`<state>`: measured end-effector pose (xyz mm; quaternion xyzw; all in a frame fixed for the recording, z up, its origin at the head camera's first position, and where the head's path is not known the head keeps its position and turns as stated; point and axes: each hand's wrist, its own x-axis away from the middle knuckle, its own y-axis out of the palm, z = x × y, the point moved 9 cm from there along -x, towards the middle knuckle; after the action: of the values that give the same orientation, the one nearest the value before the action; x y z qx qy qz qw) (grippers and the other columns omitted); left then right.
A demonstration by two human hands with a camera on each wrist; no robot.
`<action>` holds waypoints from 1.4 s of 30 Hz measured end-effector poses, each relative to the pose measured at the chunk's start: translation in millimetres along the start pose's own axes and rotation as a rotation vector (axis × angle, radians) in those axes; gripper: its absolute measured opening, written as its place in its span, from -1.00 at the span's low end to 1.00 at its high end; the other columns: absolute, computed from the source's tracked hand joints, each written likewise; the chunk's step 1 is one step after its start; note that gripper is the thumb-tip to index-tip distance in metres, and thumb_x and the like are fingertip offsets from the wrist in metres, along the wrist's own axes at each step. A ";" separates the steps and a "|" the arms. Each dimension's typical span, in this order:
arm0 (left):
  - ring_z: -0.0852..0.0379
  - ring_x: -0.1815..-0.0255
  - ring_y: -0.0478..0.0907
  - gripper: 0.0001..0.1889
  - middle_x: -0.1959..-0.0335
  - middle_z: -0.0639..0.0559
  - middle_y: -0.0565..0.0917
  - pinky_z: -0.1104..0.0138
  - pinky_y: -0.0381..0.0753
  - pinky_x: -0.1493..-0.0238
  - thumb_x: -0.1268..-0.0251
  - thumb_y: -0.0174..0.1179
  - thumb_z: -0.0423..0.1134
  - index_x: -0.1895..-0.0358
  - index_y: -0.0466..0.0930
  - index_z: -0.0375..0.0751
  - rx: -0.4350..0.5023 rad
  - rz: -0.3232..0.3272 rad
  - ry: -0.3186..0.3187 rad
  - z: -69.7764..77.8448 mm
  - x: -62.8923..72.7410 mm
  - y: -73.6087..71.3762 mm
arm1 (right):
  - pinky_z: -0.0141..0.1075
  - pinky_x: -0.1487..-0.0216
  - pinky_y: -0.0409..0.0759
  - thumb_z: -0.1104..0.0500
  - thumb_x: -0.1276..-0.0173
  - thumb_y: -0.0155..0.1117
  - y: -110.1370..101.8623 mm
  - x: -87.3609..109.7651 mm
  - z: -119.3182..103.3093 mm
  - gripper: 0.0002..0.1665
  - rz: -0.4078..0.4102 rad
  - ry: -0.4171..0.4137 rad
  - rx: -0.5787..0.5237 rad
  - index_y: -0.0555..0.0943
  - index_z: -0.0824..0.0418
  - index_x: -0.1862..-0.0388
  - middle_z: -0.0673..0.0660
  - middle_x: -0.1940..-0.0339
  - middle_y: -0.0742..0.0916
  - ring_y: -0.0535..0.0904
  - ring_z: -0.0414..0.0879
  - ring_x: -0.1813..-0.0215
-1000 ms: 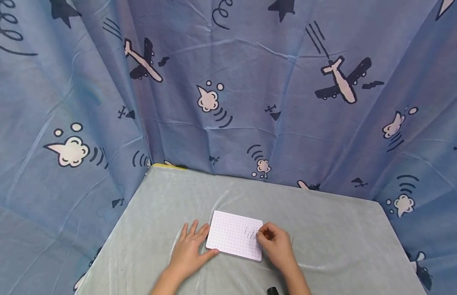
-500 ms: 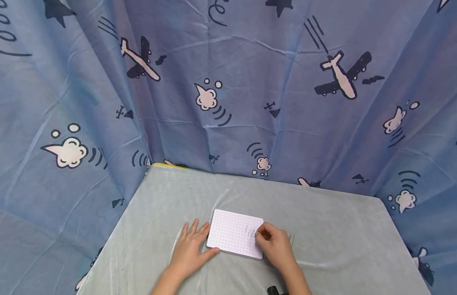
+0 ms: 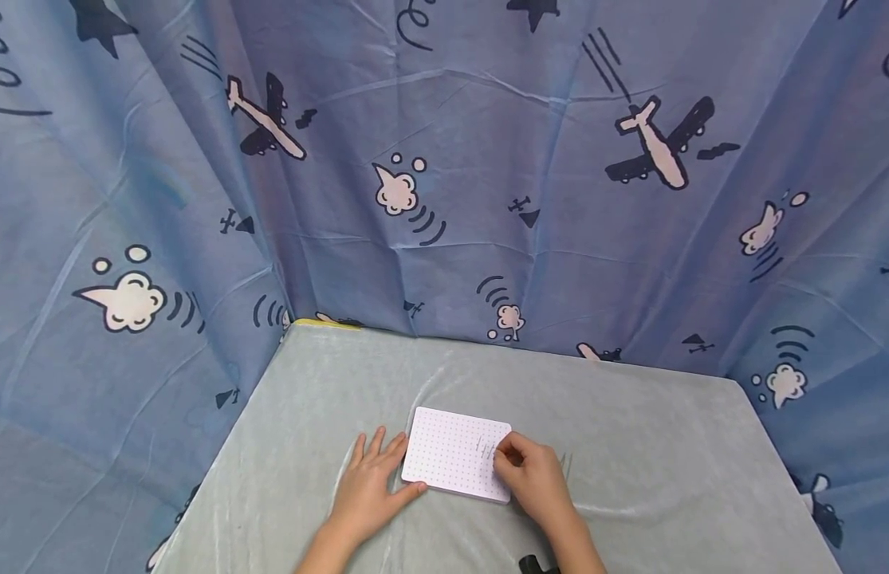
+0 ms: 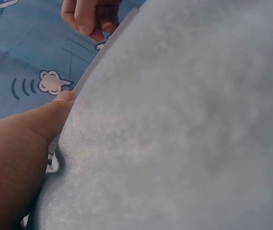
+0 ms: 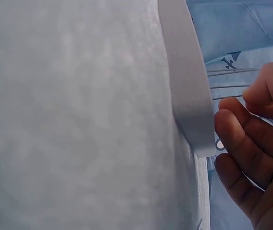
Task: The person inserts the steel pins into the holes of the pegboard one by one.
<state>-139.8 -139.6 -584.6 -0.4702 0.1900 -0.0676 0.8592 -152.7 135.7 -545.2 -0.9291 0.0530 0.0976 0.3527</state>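
Board (image 3: 444, 456), one, is laid on the desk (image 3: 666, 454) and touched at its left end by the left hand (image 3: 367, 492), spread wide; one pin (image 5: 226, 97) is pinched by the right hand (image 3: 537, 478) beside three standing pins (image 5: 225, 87); two loose pins (image 3: 569, 466) are seen right of that hand.

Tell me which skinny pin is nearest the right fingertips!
The lowest pin in the right wrist view: it meets the right hand, while the others stick out higher up.
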 end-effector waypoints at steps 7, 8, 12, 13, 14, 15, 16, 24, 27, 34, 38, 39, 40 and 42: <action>-0.28 -0.66 0.33 -0.09 -0.50 0.00 0.62 -0.25 0.07 -0.73 -0.26 0.44 0.41 -0.50 0.63 -0.16 -0.017 0.025 0.016 1.7 0.3 -0.6 | -0.38 0.34 0.67 0.39 -0.28 0.53 -1.8 0.8 7.1 -0.75 -0.038 0.069 -0.071 0.77 0.03 0.40 -0.15 0.48 0.73 0.61 -0.24 0.40; -0.29 -0.66 0.33 -0.10 -0.49 -0.01 0.62 -0.25 0.07 -0.72 -0.27 0.43 0.41 -0.50 0.63 -0.16 -0.017 0.027 0.018 2.0 0.0 -0.8 | -0.38 0.33 0.68 0.39 -0.29 0.54 -2.2 0.9 8.1 -0.77 -0.044 0.078 -0.081 0.78 0.05 0.39 -0.15 0.47 0.74 0.62 -0.23 0.39; -0.31 -0.65 0.34 -0.10 -0.49 -0.04 0.63 -0.26 0.05 -0.73 -0.28 0.43 0.41 -0.49 0.63 -0.19 -0.008 0.030 0.021 2.7 -0.3 -1.4 | -0.36 0.28 0.70 0.37 -0.33 0.54 -7.4 1.6 13.2 -0.83 -0.050 0.104 -0.075 0.81 0.10 0.35 -0.12 0.44 0.75 0.64 -0.21 0.35; -0.31 -0.65 0.34 -0.10 -0.48 -0.05 0.63 -0.27 0.06 -0.72 -0.27 0.43 0.41 -0.48 0.64 -0.20 -0.006 0.034 0.024 3.3 -0.2 -2.1 | -0.35 0.27 0.70 0.36 -0.34 0.54 -9.7 1.7 15.1 -0.85 -0.046 0.109 -0.064 0.81 0.11 0.33 -0.11 0.43 0.76 0.64 -0.20 0.34; -0.32 -0.65 0.35 -0.10 -0.48 -0.06 0.64 -0.28 0.08 -0.71 -0.27 0.44 0.40 -0.48 0.64 -0.21 -0.005 0.038 0.027 3.7 0.1 -2.4 | -0.35 0.27 0.69 0.35 -0.35 0.54 -12.6 2.0 17.7 -0.87 -0.039 0.117 -0.049 0.81 0.13 0.32 -0.10 0.42 0.76 0.64 -0.20 0.34; -0.32 -0.64 0.35 -0.10 -0.47 -0.07 0.64 -0.28 0.09 -0.71 -0.26 0.45 0.39 -0.47 0.64 -0.22 -0.005 0.039 0.029 4.0 0.2 -2.6 | -0.35 0.28 0.68 0.33 -0.37 0.54 -16.0 2.2 20.8 -0.90 -0.029 0.128 -0.031 0.81 0.14 0.31 -0.10 0.42 0.76 0.64 -0.20 0.34; -0.32 -0.64 0.35 -0.09 -0.47 -0.07 0.64 -0.28 0.09 -0.71 -0.26 0.45 0.40 -0.48 0.64 -0.21 -0.005 0.039 0.029 4.2 0.3 -2.7 | -0.35 0.30 0.67 0.31 -0.38 0.53 -19.9 2.7 23.8 -0.92 -0.017 0.139 -0.020 0.81 0.15 0.30 -0.09 0.41 0.76 0.63 -0.19 0.34; -0.28 -0.67 0.32 -0.08 -0.49 -0.04 0.62 -0.24 0.04 -0.74 -0.26 0.45 0.40 -0.50 0.62 -0.19 -0.006 0.006 0.012 2.8 -0.6 -0.4 | -0.32 0.38 0.56 0.16 -0.54 0.43 -54.2 7.3 55.4 -0.88 0.066 0.256 0.075 0.83 0.18 0.14 -0.02 0.41 0.75 0.59 -0.12 0.39; -0.28 -0.68 0.29 -0.08 -0.51 -0.03 0.60 -0.23 0.01 -0.75 -0.24 0.46 0.39 -0.52 0.60 -0.17 0.004 -0.009 0.005 2.3 -0.1 0.1 | -0.30 0.39 0.53 0.13 -0.59 0.38 -64.6 9.9 66.3 -0.83 0.057 0.286 0.102 0.82 0.20 0.09 -0.01 0.41 0.73 0.56 -0.11 0.42; -0.26 -0.69 0.28 -0.08 -0.52 -0.02 0.59 -0.22 -0.01 -0.76 -0.25 0.47 0.38 -0.53 0.60 -0.16 0.023 -0.010 -0.003 2.0 0.4 0.1 | -0.22 0.40 0.51 0.09 -0.59 0.32 -79.3 15.6 84.8 -0.73 0.007 0.353 0.174 0.79 0.28 0.04 0.02 0.39 0.73 0.54 -0.08 0.44; -0.23 -0.71 0.26 -0.08 -0.53 -0.01 0.58 -0.18 -0.04 -0.77 -0.26 0.46 0.39 -0.53 0.59 -0.15 0.021 -0.016 -0.011 1.0 0.0 0.8 | -0.20 0.40 0.52 0.09 -0.57 0.32 -82.6 19.3 91.6 -0.72 -0.022 0.390 0.223 0.77 0.30 0.05 0.03 0.36 0.74 0.57 -0.08 0.42; -0.23 -0.71 0.25 -0.08 -0.53 0.00 0.58 -0.17 -0.05 -0.78 -0.26 0.46 0.39 -0.53 0.59 -0.15 0.024 -0.017 -0.013 0.8 -0.1 0.8 | -0.20 0.41 0.52 0.10 -0.56 0.32 -83.3 20.2 92.7 -0.73 -0.024 0.397 0.233 0.77 0.30 0.07 0.03 0.37 0.74 0.57 -0.08 0.42; -0.23 -0.71 0.25 -0.08 -0.53 0.00 0.58 -0.17 -0.05 -0.78 -0.26 0.45 0.39 -0.53 0.59 -0.15 0.022 -0.017 -0.012 0.9 -0.1 0.6 | -0.20 0.41 0.52 0.10 -0.55 0.32 -83.6 21.0 93.4 -0.74 -0.026 0.401 0.241 0.77 0.30 0.08 0.03 0.38 0.74 0.56 -0.07 0.43; -0.25 -0.70 0.26 -0.08 -0.52 -0.01 0.59 -0.19 -0.03 -0.77 -0.25 0.46 0.39 -0.53 0.60 -0.17 0.022 -0.011 -0.008 1.5 0.1 -0.3 | -0.20 0.44 0.50 0.11 -0.52 0.33 -83.6 22.1 93.9 -0.75 -0.031 0.409 0.248 0.76 0.30 0.13 0.03 0.42 0.72 0.55 -0.07 0.45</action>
<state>-139.0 -138.6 -583.6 -0.4619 0.1834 -0.0726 0.8647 -130.7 259.9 -564.9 -0.8799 0.1207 -0.1052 0.4474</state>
